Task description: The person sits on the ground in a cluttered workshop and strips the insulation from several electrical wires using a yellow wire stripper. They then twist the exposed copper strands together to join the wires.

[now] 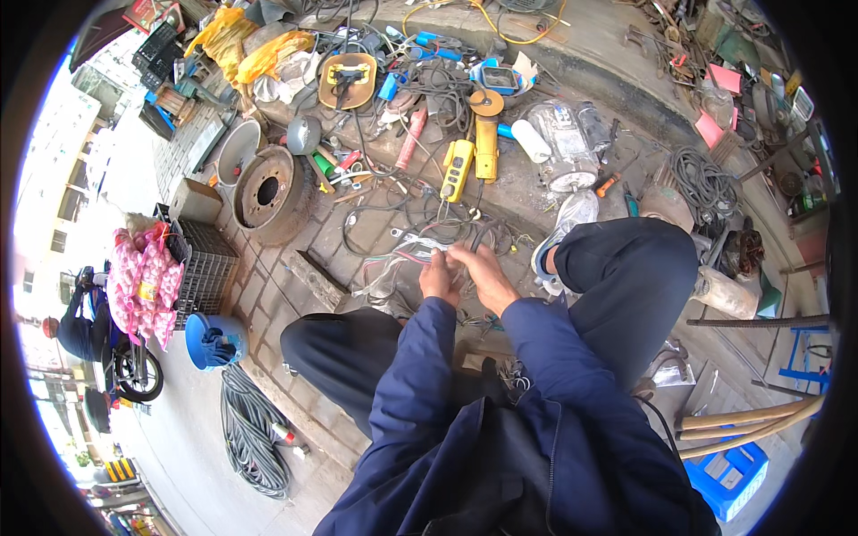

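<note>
Both of my hands meet in front of my knees, low over the paving. My left hand (438,275) is closed in a pinch on a bundle of thin wires (409,259), whose pale and reddish strands fan out to the left. My right hand (484,279) touches it with its fingers closed near the same wires; what exactly it grips is hidden. Just beyond lie loops of dark cable (366,234) and a yellow push-button control box (458,170). Next to that box is a yellow angle grinder (486,134) with a round disc.
A rusty wheel rim (265,189) and a blue bucket (214,339) stand to the left, near a coil of grey cable (250,429). Farther off are a tan tray (347,82) and a raised kerb (617,85). A blue stool (728,473) sits at the lower right.
</note>
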The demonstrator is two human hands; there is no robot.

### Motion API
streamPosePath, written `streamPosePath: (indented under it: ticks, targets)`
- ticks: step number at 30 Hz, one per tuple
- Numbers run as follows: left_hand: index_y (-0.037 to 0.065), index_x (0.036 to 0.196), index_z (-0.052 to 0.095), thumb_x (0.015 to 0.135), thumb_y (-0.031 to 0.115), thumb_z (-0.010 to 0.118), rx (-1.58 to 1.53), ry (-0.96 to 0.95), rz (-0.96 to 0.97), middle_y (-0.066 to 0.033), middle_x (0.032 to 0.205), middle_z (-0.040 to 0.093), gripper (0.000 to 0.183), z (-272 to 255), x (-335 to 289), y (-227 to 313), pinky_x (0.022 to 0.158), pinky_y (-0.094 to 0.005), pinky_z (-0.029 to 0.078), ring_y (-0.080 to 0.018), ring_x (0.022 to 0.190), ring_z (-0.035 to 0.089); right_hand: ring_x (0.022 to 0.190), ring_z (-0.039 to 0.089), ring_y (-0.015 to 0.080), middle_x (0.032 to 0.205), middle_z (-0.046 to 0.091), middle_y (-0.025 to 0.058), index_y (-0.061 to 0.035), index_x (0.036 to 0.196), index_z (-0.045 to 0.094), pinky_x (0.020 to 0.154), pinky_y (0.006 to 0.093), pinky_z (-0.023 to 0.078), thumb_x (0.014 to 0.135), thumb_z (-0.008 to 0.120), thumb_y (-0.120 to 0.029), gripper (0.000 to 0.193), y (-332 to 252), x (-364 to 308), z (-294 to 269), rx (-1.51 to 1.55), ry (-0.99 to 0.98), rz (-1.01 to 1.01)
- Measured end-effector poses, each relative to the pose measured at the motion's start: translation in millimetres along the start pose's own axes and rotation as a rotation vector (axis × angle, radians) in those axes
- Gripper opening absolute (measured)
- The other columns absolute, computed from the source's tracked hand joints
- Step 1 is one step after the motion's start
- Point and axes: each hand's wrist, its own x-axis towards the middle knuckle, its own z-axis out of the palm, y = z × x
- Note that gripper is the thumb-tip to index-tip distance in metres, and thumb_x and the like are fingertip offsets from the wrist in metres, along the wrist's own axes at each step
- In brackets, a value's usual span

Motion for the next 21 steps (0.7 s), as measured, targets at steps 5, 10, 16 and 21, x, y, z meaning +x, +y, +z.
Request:
streamPosePath:
  ticks: [5, 10, 16, 21]
  targets:
    - [0.004, 0.095, 0.057, 0.108, 0.035, 0.043, -0.283, -0.097, -0.238, -0.0019, 0.073, 0.053, 0.036, -34.5, 31.8, -2.7, 0.06, -0.0308, 0.049, -0.0139, 0.069, 0.056, 0.084, 0.067, 0.0206, 0.096, 0.071, 0.013, 0.0044, 0.107, 0.064, 0.079, 0.0342, 0.051, 0.101, 0.055, -0.034, 0.04, 23.7, -12.2, 15.9, -0.307, -0.066, -0.258]
    - [0.015, 0.092, 0.053, 0.109, 0.042, 0.035, -0.333, -0.067, -0.284, 0.0018, 0.078, 0.057, 0.037, -20.0, -1.6, 16.0, 0.073, -0.0379, 0.046, -0.0188, 0.082, 0.063, 0.05, 0.035, 0.0102, 0.06, 0.038, -0.0059, -0.0162, 0.085, 0.049, 0.053, 0.0325, 0.037, 0.105, 0.047, -0.044, 0.034, 7.2, 25.6, -8.7, 0.515, 0.007, 0.06]
    - [0.014, 0.083, 0.046, 0.107, 0.028, 0.033, -0.744, 0.066, -0.246, 0.0014, 0.061, 0.038, 0.03, -18.0, 10.6, 9.5, 0.052, -0.0339, 0.04, -0.0161, 0.054, 0.039, 0.056, 0.04, 0.0129, 0.064, 0.043, -0.0031, -0.0139, 0.092, 0.05, 0.058, 0.0322, 0.04, 0.108, 0.042, -0.041, 0.032, 6.9, 15.5, 17.8, 0.599, -0.141, 0.153]
    - [0.015, 0.08, 0.045, 0.106, 0.032, 0.033, -0.964, 0.082, -0.497, 0.0008, 0.06, 0.035, 0.033, -22.1, 11.8, 38.2, 0.052, -0.0346, 0.041, -0.016, 0.055, 0.04, 0.069, 0.051, 0.017, 0.076, 0.052, 0.0022, -0.01, 0.101, 0.053, 0.068, 0.0359, 0.049, 0.107, 0.045, -0.036, 0.028, 4.8, -4.8, 46.3, 0.468, -0.084, 0.0]
